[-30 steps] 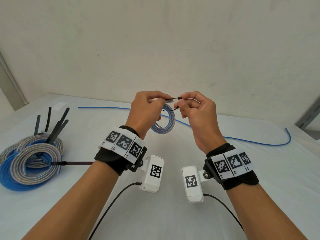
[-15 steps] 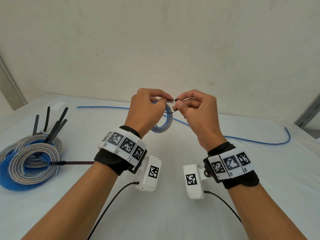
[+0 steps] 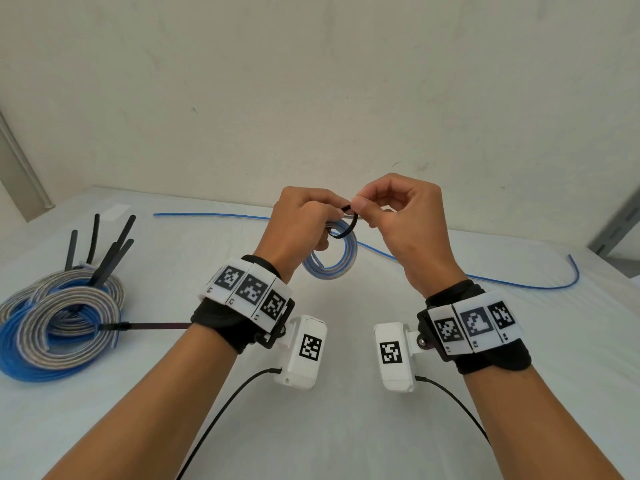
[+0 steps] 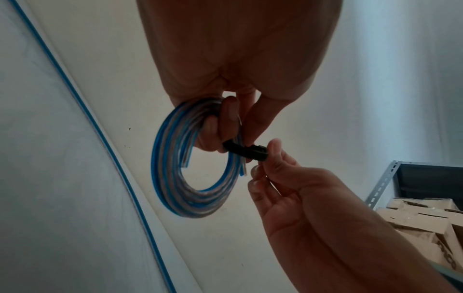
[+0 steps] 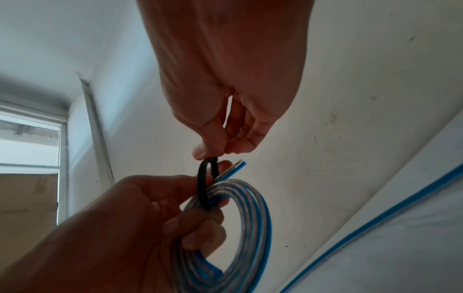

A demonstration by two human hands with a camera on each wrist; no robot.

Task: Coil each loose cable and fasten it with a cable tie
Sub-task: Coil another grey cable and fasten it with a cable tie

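A small coil of blue-and-grey cable [image 3: 330,263] hangs above the table, held at its top by my left hand [image 3: 304,220], whose fingers curl round the strands [image 4: 175,150]. A black cable tie [image 3: 346,227] loops round the coil's top [image 5: 202,184]. My right hand [image 3: 398,216] pinches the tie's end between thumb and forefinger [image 5: 213,152], just right of the left hand [image 5: 140,234]. In the left wrist view the black cable tie [image 4: 246,151] runs from my left fingers to the right hand [image 4: 273,158].
A pile of tied blue and grey coils [image 3: 59,317] with black tie tails sticking up lies at the table's left. One loose blue cable [image 3: 519,284] runs along the back of the white table [image 3: 346,427]. A metal shelf with cardboard boxes [image 4: 426,208] stands at the right.
Both hands have stayed raised and close together. The tie's loop round the coil now shows as a small ring, and my right hand has shifted slightly up and left over it.
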